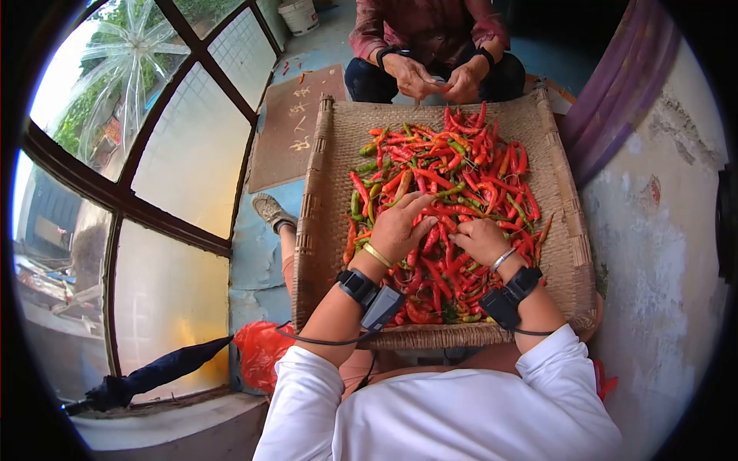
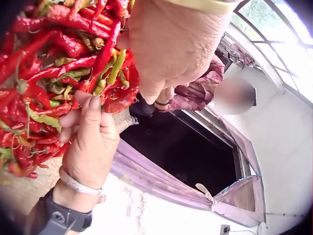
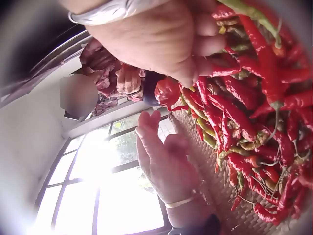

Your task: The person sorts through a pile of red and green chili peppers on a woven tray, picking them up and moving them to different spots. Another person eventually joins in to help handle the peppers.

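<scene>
A heap of chili peppers, mostly red with some green and orange, covers a woven tray. My left hand is over the heap, fingers extended and thumb apart; the right wrist view shows this left hand with straight fingers. Close beside it, my right hand has curled fingers at a red chili pepper. Thumb and forefinger of the right hand meet in a pinch in the left wrist view. The fingertips partly hide what they pinch.
Across the tray a person in a red patterned shirt holds both hands together. Framed windows stand left, a peeling wall right. A red plastic bag and dark folded umbrella lie at lower left.
</scene>
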### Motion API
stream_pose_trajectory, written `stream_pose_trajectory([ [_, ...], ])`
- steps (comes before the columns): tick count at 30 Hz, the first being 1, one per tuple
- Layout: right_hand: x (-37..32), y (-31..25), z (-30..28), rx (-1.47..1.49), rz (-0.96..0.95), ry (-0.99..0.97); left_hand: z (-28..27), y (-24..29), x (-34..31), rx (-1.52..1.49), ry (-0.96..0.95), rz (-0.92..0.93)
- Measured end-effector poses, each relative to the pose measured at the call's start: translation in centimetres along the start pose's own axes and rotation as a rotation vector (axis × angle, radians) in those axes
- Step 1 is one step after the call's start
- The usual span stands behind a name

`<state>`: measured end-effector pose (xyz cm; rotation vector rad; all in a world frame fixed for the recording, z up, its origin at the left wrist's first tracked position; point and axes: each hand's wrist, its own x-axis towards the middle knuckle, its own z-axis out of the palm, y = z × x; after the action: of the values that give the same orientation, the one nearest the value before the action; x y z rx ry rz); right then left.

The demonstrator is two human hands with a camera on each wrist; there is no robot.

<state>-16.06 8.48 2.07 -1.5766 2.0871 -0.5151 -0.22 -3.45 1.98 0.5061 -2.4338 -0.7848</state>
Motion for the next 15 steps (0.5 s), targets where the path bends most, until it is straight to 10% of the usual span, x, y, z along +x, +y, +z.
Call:
stream_pose_trajectory([
  [7, -0.3, 0.8, 0.4, -0.076, -0.121, 0.007, 2.1, -0.4, -0.5, -0.166, -0.191, 0.072],
  [15, -0.8, 2.3, -4.1, 0.669, 0.176, 0.144, 2.7, -2.5, -0.9, 0.009, -0.052, -0.086],
])
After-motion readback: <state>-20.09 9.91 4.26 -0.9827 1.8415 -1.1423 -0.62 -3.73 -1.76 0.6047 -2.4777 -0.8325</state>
